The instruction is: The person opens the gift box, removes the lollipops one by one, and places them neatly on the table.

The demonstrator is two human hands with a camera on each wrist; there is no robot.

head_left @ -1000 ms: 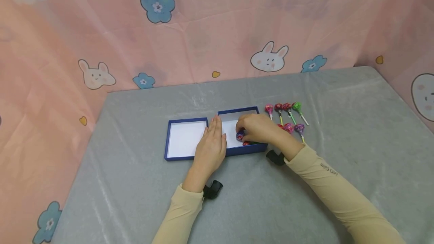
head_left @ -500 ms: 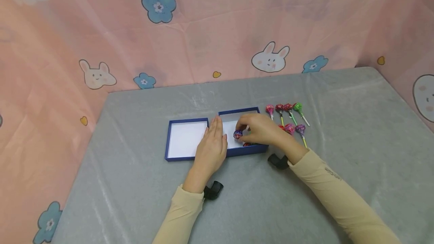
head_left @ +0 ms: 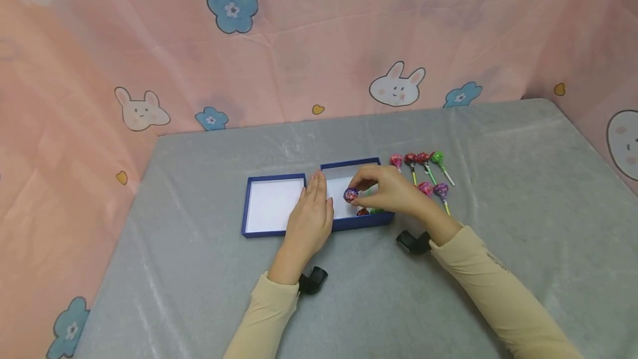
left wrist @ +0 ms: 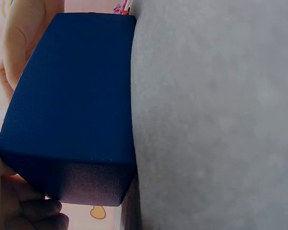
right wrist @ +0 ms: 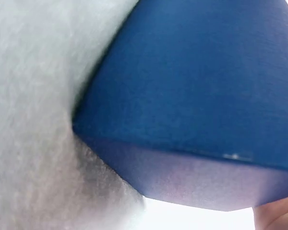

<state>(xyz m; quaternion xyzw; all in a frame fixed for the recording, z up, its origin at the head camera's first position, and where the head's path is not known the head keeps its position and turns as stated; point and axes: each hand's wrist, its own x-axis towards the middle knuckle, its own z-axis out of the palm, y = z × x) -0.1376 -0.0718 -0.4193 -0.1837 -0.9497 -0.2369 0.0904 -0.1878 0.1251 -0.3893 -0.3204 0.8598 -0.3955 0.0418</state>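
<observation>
Between the thumb and fingers of my right hand is the purple-and-red wrapped head of a lollipop, held over the inside of the right-hand blue box; its stick is hidden. A red-wrapped lollipop and a green one lie inside along the near wall, partly covered. My left hand holds that box's left wall, thumb on the inner side, fingers along the outside. In the left wrist view, fingers show beside the box's outer wall. The right wrist view shows mostly blue box wall.
A second shallow blue box part with a white inside lies left, partly under my left hand. Right of the boxes, several lollipops lie in rows, among them a green one and a purple one. Grey cloth covers the table; a pink curtain hangs behind.
My right hand has lifted slightly and drawn back to the right, turning the lollipop head into view and uncovering the green lollipop in the box. My left hand has stayed still.
</observation>
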